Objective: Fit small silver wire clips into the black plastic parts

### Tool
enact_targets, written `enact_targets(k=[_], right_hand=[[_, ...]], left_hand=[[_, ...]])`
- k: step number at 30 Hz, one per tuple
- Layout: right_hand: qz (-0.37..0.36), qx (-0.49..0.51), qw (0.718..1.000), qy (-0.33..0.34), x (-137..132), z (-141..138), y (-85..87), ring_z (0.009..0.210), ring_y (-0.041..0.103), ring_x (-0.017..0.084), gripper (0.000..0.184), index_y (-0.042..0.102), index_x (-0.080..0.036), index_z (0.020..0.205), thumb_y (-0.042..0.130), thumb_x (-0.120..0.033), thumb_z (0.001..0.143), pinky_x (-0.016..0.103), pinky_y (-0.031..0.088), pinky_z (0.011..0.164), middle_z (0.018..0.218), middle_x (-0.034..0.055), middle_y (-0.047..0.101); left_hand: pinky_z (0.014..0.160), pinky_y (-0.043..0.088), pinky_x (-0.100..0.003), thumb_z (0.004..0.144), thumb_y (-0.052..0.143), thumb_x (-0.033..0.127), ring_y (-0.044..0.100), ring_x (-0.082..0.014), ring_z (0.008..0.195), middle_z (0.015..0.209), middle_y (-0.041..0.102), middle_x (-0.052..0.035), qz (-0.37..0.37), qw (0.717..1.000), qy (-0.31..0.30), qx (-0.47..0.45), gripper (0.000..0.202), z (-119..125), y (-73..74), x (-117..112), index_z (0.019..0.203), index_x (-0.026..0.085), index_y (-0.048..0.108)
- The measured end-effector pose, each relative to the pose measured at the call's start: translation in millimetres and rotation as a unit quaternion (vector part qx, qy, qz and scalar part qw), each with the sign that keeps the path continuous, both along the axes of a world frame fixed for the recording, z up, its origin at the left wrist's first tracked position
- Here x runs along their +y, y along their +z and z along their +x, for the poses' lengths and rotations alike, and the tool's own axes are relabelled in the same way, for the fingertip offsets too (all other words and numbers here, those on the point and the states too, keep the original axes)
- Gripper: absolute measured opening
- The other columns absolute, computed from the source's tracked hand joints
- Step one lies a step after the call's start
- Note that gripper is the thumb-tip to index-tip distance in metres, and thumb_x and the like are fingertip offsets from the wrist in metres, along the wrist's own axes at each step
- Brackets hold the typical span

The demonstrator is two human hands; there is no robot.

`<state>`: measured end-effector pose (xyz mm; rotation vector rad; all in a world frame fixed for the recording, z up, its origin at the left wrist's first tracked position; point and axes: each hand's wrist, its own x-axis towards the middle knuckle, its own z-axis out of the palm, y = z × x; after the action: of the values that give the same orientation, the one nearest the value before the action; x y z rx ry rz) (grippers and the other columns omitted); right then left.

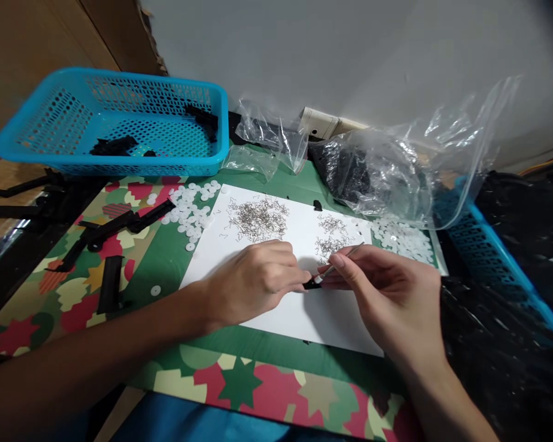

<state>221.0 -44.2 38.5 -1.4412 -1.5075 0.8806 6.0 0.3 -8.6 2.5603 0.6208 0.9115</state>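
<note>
My left hand (pixel 270 273) is closed, its fingertips pinching a small black plastic part (pixel 311 284) over the white sheet. My right hand (pixel 382 288) is closed around a thin metal rod-like tool (pixel 354 250), whose lower end meets the black part beside a small white piece (pixel 318 279). Fingers hide much of the contact. Beyond the hands, small bent wire springs lie in a large pile (pixel 259 220) and in smaller heaps (pixel 333 224) on the white paper (pixel 276 319). White plastic discs (pixel 191 218) are scattered to the left, with more discs (pixel 403 240) to the right.
A blue perforated basket (pixel 166 164) holding a few black parts stands at the back left. Long black plastic pieces (pixel 110 227) lie left. Clear plastic bags (pixel 387 172) line the wall. Another blue basket (pixel 498 248) and black bags (pixel 488 344) are at right.
</note>
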Motion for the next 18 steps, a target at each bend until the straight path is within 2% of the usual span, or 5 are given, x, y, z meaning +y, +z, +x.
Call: enact_targets(k=[5,11,18], right_hand=[[0.013,-0.036,0.999,0.002,-2.8,-1.6,0.6,0.064,0.074,0.016,0.02,0.075,-0.02,0.078,0.077,-0.03,0.096,0.026,0.064,0.062,0.078,0.002,0.077],[0.046,-0.132,0.99,0.009,-6.1,-2.7,3.8,0.064,0.072,0.012,0.016,0.075,-0.022,0.082,0.076,-0.028,0.097,0.02,0.057,0.058,0.079,-0.0005,0.078],[0.087,-0.173,0.981,0.013,-8.1,-7.0,8.8,0.059,0.07,0.007,0.014,0.073,-0.022,0.084,0.074,-0.023,0.098,0.016,0.055,0.059,0.074,-0.0042,0.076]], left_hand=[[0.071,0.054,-0.032,0.101,0.065,0.013,0.065,-0.018,0.077,0.078,0.072,-0.0057,-0.004,1.0,-0.002,-0.003,0.018,-0.1,0.0,-0.1,0.089,0.015,0.078],[0.066,0.052,-0.031,0.101,0.063,0.01,0.062,-0.0174,0.074,0.075,0.07,-0.0052,0.014,1.0,-0.004,-0.01,0.022,0.2,1.3,-0.2,0.085,0.015,0.078],[0.065,0.054,-0.031,0.099,0.062,0.006,0.064,-0.0186,0.074,0.075,0.071,-0.0057,0.0,1.0,-0.007,-0.017,0.019,-0.4,4.4,-2.2,0.088,0.012,0.078]])
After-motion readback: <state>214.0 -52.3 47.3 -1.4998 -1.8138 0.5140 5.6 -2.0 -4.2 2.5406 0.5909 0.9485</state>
